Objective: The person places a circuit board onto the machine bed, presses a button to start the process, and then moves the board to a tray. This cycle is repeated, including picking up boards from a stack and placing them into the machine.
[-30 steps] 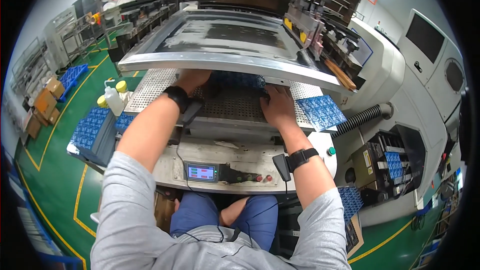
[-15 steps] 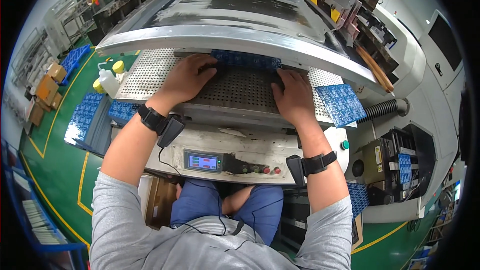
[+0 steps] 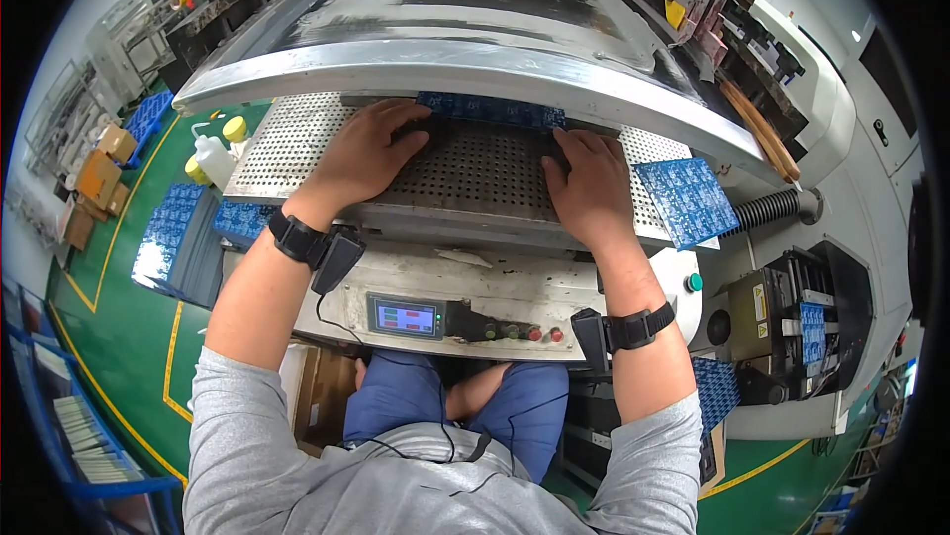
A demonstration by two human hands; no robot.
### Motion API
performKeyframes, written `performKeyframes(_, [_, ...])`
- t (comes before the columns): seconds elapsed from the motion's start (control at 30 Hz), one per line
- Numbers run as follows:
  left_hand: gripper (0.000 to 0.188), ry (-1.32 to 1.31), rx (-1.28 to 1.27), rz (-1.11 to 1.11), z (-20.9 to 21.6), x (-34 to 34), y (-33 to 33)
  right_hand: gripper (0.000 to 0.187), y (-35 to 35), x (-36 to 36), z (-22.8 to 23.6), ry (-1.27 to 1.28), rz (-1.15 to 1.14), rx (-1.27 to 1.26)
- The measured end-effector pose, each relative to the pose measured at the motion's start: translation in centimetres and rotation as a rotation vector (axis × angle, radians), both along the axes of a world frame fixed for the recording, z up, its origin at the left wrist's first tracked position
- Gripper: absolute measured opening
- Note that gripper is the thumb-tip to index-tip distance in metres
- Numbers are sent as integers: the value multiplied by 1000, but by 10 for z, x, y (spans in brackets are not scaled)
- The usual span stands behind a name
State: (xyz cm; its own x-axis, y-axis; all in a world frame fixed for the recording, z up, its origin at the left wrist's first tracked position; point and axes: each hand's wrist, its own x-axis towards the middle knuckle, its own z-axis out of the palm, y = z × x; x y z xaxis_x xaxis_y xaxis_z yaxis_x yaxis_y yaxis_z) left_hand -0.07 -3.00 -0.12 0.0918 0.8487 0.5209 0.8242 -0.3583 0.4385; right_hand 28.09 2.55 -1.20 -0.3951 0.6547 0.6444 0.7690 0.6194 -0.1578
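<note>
One blue patterned panel (image 3: 495, 109) lies at twelve o'clock on the perforated table (image 3: 287, 147); at its ends, left hand (image 3: 366, 154) (ten o'clock) and right hand (image 3: 596, 182) (two o'clock) have fingers extended, thumbs spread.

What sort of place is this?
Most likely an electronics factory floor: a metal-framed screen above a perforated table, a stack of blue patterned panels, and green flooring marked with yellow lines.

Bare left hand (image 3: 364, 153): is no longer reaching beneath the silver rectangular metal frame (image 3: 475, 70); is now showing its fingers, near the left end of the blue patterned flat board (image 3: 487, 111).
</note>
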Motion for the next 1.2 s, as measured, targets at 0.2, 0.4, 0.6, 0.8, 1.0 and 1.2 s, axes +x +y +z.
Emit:
performKeyframes(0.2, [31,65,13,15,-2,-2,2,33,-1,1,0,-2,-6,14])
performKeyframes(0.4, [32,1,-15,-11,-1,-1,2,34,-2,1,0,-11,-11,31])
performKeyframes(0.6, [31,62,38,-13,-5,-3,3,34,-1,1,1,5,-24,-10])
performKeyframes(0.8, [30,39,13,-4,-4,-3,4,35,0,1,0,1,-17,-4])
performKeyframes(1.0, [30,30,14,-13,-1,-1,2,36,-2,1,2,8,-17,-12])
performKeyframes(1.2, [30,71,30,5,-3,0,3,36,-1,1,0,21,-19,-28])
